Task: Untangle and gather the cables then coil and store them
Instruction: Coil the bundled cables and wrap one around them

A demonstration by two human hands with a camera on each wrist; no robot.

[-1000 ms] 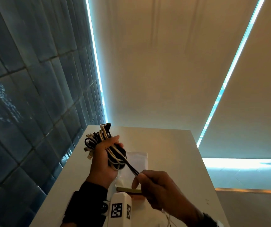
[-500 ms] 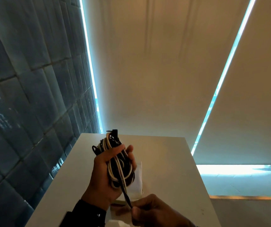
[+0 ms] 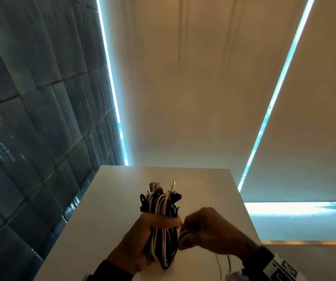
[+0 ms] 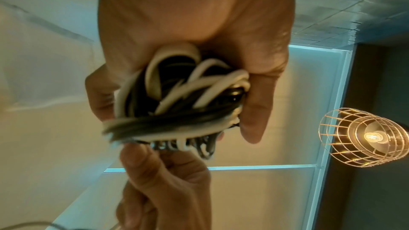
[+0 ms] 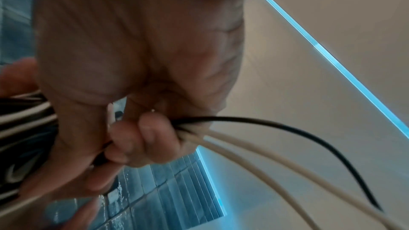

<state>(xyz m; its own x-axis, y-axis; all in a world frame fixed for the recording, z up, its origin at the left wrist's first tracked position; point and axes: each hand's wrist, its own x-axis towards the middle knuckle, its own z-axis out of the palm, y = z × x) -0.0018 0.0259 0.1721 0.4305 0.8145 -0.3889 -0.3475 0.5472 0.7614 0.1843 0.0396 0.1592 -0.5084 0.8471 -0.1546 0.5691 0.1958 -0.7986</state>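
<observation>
A coiled bundle of black and white cables (image 3: 161, 224) stands upright above the white table (image 3: 120, 201), plug ends sticking out at its top. My left hand (image 3: 142, 240) grips the bundle round its middle, thumb across the front; the left wrist view shows the cable bundle (image 4: 177, 97) packed in my left hand (image 4: 168, 55). My right hand (image 3: 205, 232) touches the bundle's right side and pinches the loose black and white cable tails (image 5: 254, 139), which trail from my right hand (image 5: 141, 139) down and to the right. Thin strands (image 3: 222, 262) hang below that hand.
A dark tiled wall (image 3: 31, 118) runs along the table's left edge. Pale roller blinds (image 3: 193, 88) hang behind the table, with bright strips of window between them. A wire-caged lamp (image 4: 363, 137) shows in the left wrist view. A white tagged device (image 3: 280, 270) sits on my right wrist.
The bundle has turned upright and come nearer. My right hand has risen from below the bundle to its right side, carrying the loose tails round it. The clear bag on the table is now hidden.
</observation>
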